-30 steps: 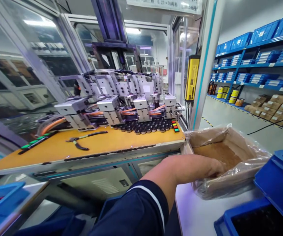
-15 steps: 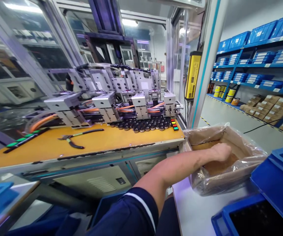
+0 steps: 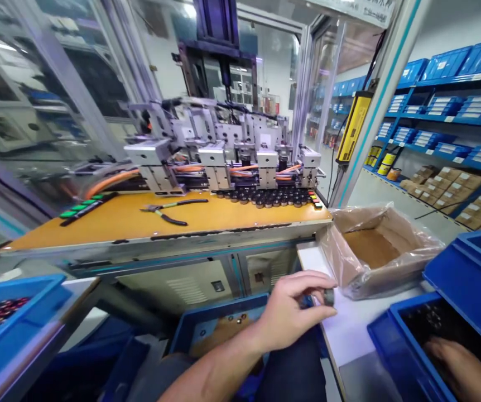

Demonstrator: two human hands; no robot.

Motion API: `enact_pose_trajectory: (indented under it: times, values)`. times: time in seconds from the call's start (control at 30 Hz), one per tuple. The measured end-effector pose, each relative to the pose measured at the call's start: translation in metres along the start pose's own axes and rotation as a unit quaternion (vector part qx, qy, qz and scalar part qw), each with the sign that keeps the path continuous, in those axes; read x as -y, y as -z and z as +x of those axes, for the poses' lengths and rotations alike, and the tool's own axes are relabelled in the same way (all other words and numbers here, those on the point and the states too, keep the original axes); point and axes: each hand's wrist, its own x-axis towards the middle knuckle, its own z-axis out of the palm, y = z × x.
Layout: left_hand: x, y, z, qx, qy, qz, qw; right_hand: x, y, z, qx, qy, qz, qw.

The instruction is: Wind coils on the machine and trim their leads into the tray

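My left hand [image 3: 293,304] is over the edge of the white side table, pinching a small dark cylindrical part [image 3: 329,297] between thumb and fingers. My right hand [image 3: 445,354] reaches down into a blue bin [image 3: 380,329] of dark pieces at the lower right. Its fingers are blurred and partly lost against the dark contents. Beyond my left hand sits a cardboard box [image 3: 361,285] lined with clear plastic, its brown bottom showing. On the orange bench top [image 3: 110,218], many dark round parts [image 3: 269,198] stand grouped in front of the machine.
Pliers [image 3: 169,212] lie on the bench before the clamping machine [image 3: 215,162]. A second blue bin [image 3: 469,268] overlaps the first at right. At left is a blue bin [image 3: 35,301] of small red and dark pieces. Another blue bin [image 3: 184,329] stands low below the bench.
My left hand has come out of the cardboard box toward me and now holds the small dark part. My right hand has come into view in the blue bin. The camera view has shifted.
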Motion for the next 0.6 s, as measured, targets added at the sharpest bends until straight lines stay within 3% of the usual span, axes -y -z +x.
enact_pose_trajectory:
  times: [0.13, 0.2, 0.43, 0.53, 0.6]
  values:
    - [-0.009, 0.017, -0.022, -0.04, 0.029, -0.03, 0.998, 0.015, 0.018, -0.004, 0.061, 0.008, 0.005, 0.998]
    - [-0.014, 0.022, -0.027, -0.045, 0.028, -0.036, 0.998, 0.02, 0.03, -0.004, 0.059, 0.01, -0.012, 0.998]
    - [-0.023, 0.025, -0.039, -0.032, -0.024, -0.048, 0.998, 0.033, 0.086, 0.008, -0.037, 0.019, -0.072, 0.997]
    - [-0.021, 0.019, -0.043, -0.039, 0.006, -0.037, 0.999, 0.07, 0.101, 0.008, -0.152, 0.046, -0.044, 0.986]
    - [-0.018, 0.013, -0.044, -0.037, 0.024, -0.039, 0.998, 0.108, 0.097, 0.001, -0.244, 0.11, 0.029, 0.963]
